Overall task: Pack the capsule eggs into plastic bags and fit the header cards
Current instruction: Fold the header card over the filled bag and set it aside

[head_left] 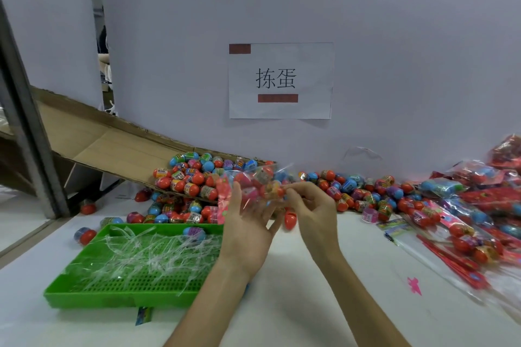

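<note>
The plastic bag (255,184) is held above the bench (310,304). It is cradled between the thumb and bent fingers of the left grip (248,222), and its right end is pinched by the thumb and fingertips of the right grip (313,205). Several eggs are seen inside it, so filling of this bag is judged to be near its end, with closing and the header card probably left to do.

A red egg (290,220) lies just below the right grip. Behind it, a large heap of loose capsule eggs (191,177) is spread from the cardboard chute (112,144) onto the bench, so much packing remains. Finished packs (479,205) are piled at the right. A green tray (93,290) of clear plastic strips (146,253) sits at the left.

The bag is blurred. The egg count cannot be made out, nor whether the pink patch at its left end is a card. The finished pile is cut off by the frame edge.
</note>
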Motion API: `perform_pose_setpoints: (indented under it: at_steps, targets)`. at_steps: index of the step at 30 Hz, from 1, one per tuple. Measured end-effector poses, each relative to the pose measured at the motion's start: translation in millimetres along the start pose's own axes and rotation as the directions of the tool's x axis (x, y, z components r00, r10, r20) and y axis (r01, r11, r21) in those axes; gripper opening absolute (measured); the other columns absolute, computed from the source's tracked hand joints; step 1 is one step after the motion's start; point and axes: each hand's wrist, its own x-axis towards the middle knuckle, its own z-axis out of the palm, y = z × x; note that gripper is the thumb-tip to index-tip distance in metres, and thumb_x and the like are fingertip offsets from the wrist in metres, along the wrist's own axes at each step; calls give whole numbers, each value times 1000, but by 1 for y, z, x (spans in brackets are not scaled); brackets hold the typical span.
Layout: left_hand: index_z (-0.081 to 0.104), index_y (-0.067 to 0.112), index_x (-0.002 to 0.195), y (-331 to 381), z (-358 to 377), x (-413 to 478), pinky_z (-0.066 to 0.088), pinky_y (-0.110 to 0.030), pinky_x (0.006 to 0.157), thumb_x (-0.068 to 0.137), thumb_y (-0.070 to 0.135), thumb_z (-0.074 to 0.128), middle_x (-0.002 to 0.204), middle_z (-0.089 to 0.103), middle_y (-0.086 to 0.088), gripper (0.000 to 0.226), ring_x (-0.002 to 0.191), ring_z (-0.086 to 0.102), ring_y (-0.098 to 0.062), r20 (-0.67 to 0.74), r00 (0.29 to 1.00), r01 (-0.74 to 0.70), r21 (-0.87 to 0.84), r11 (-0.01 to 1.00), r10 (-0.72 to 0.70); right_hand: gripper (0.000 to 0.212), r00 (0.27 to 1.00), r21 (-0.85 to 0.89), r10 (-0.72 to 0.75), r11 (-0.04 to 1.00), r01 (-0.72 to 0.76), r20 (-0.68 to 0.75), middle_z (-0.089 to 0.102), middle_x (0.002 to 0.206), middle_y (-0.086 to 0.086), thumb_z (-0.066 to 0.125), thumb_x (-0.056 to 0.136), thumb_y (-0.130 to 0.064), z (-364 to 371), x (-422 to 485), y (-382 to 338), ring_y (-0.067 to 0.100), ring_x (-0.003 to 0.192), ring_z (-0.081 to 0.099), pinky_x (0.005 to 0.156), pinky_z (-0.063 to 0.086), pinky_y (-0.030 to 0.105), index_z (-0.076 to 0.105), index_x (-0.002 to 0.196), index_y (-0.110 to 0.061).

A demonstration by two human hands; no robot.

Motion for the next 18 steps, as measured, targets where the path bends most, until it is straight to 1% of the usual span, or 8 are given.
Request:
perform_pose_setpoints:
  at_steps: [2,4,6,9,11,13,15,18]
  targets:
    - [76,14,121,0,1,-1,46,-42,107,81,78,64,129,69,-12,77,113,66,-24,-26,1000,-1,-40,999,0,21,999,65,35,997,-33,-32,76,85,-4,64,98,-6,-5,2,-2,15,81,75,71,60,26,75,90,-22]
    - [79,16,116,-2,0,-1,48,-42,105,84,78,59,125,71,-10,73,110,69,-22,-44,999,4,-75,997,-8,23,996,128,78,989,-71,-53,75,84,-1,59,100,-4,-6,3,-3,15,76,75,63,56,18,72,89,-18]
    - [77,16,122,-3,-1,-1,48,-46,108,82,81,56,129,70,-12,79,112,70,-24,-25,999,21,-100,995,-24,24,992,176,117,979,-106,-51,74,83,2,54,101,-3,-7,4,-4,15,74,74,60,53,15,69,87,-15]
    - [65,14,140,-1,-1,0,35,-56,118,78,87,53,144,61,-20,96,132,60,-33,51,996,80,-168,982,-73,29,983,271,173,951,-151,-61,73,79,3,48,100,-1,-11,8,-6,15,70,71,60,53,18,65,82,-14]
    - [61,12,144,0,1,1,28,-59,121,79,90,48,149,56,-22,103,144,48,-37,91,988,140,-183,973,-125,30,971,343,216,924,-170,-102,72,76,0,45,100,0,-16,11,-7,13,69,69,62,55,21,62,80,-14]
    - [61,12,143,0,1,1,25,-59,124,80,91,44,151,54,-20,103,145,45,-39,119,981,173,-157,972,-156,27,958,393,255,901,-186,-130,71,75,0,43,100,0,-24,15,-7,16,70,67,66,56,28,58,80,-12]
    - [64,13,140,1,1,1,24,-57,126,83,88,41,152,54,-18,98,144,47,-38,131,977,183,-112,977,-168,27,951,421,284,883,-209,-124,70,76,0,42,99,-1,-32,19,-6,18,73,64,69,52,32,55,79,-12]
    - [71,14,132,1,4,0,31,-54,124,86,83,40,145,61,-15,88,139,55,-33,74,976,205,6,979,-205,27,952,423,297,874,-239,-75,68,75,1,41,97,-2,-39,23,-6,18,74,61,70,49,34,53,77,-13]
